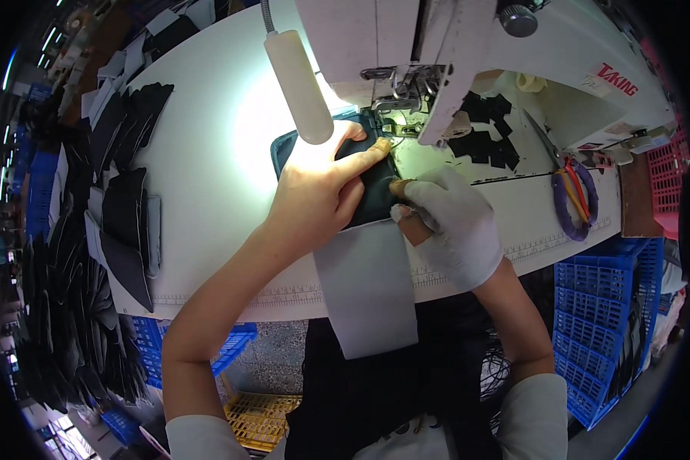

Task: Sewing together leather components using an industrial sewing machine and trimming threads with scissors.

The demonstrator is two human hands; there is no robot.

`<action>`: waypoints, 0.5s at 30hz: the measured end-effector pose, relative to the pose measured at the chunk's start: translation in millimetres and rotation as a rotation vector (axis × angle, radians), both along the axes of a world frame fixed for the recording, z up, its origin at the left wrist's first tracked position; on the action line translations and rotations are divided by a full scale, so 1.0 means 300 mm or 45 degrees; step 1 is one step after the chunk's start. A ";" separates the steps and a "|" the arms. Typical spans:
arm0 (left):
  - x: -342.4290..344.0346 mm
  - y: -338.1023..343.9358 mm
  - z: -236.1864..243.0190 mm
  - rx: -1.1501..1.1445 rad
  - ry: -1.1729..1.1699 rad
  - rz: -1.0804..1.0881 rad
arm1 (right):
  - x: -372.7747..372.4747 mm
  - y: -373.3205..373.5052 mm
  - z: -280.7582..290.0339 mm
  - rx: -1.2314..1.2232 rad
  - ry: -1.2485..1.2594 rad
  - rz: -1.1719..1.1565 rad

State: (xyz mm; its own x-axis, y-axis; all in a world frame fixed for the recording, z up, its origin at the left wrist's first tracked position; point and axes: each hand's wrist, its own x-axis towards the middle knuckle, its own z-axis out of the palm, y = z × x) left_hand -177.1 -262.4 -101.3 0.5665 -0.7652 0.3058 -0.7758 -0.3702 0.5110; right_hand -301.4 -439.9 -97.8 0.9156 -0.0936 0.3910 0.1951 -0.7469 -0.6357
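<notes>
A dark padded fabric piece [372,193] lies on the white table, its far right edge at the presser foot [402,130] of a sewing machine [560,57]. My bare left hand [314,184] rests on top of it, fingers stretched out, the index fingertip close to the foot. My right hand [456,226], in a white glove with tan wrapping on the fingers, pinches the piece's right edge. From the near side of the piece, a light grey strip [366,287] hangs over the table edge toward my lap.
A lamp [299,88] hangs above my left hand. Scissors [573,192] with purple-wrapped handles lie at the right, near small black scraps [487,146]. Dark fabric panels [126,207] are stacked at the left. A blue crate [598,322] stands low at the right.
</notes>
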 end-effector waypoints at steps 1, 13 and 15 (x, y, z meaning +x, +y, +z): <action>0.005 -0.002 -0.002 -0.008 -0.009 -0.007 | 0.001 0.000 -0.003 0.013 0.017 -0.024; 0.075 0.138 0.058 -0.291 -0.202 0.448 | -0.165 -0.086 0.056 -0.288 0.130 -0.187; 0.078 0.170 0.079 -0.334 -0.091 0.568 | -0.207 -0.194 0.050 -0.162 -0.080 -0.253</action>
